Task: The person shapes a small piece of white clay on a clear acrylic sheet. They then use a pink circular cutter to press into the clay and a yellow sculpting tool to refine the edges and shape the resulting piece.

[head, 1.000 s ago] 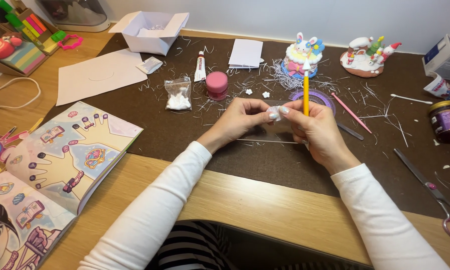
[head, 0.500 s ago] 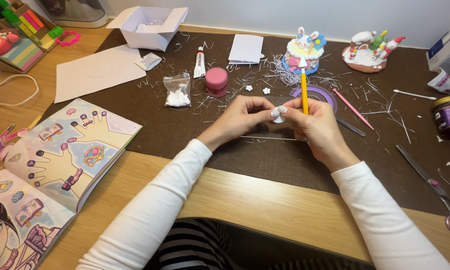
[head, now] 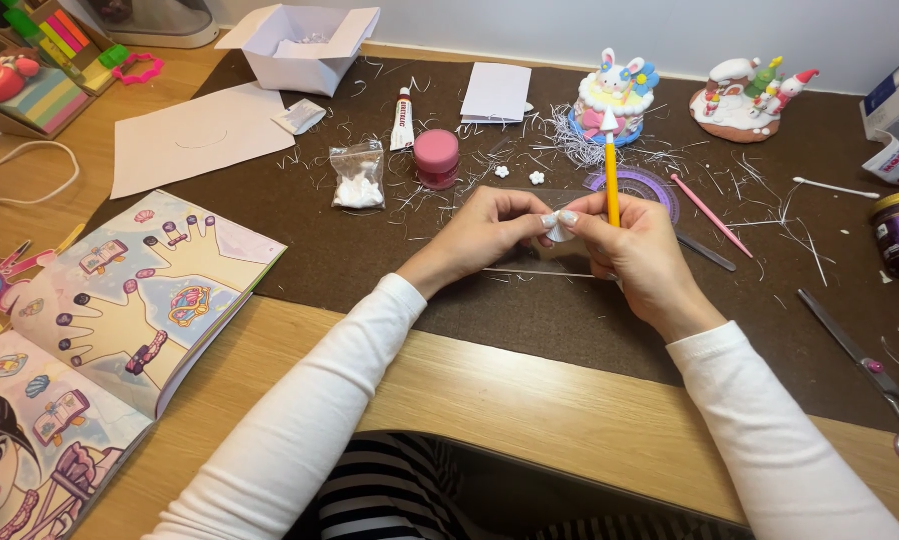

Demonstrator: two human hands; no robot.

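Observation:
My left hand (head: 489,232) and my right hand (head: 634,250) meet over the dark brown mat (head: 369,250), fingertips pinching a small white clay piece (head: 557,230) between them. The right hand also grips a yellow modelling tool (head: 611,170) that stands upright, its white tip pointing up. Both arms wear white sleeves. The clay piece is mostly hidden by the fingers.
A pink pot (head: 436,158), a small bag of white bits (head: 357,178), a glue tube (head: 402,118), a purple round disc (head: 641,185) and a pink stick (head: 711,215) lie beyond the hands. Scissors (head: 869,370) lie right, an open sticker book (head: 109,330) left. Two clay figurines (head: 617,90) stand at the back.
Both hands have stayed together on the white piece with only slight finger movement. The yellow tool remains upright.

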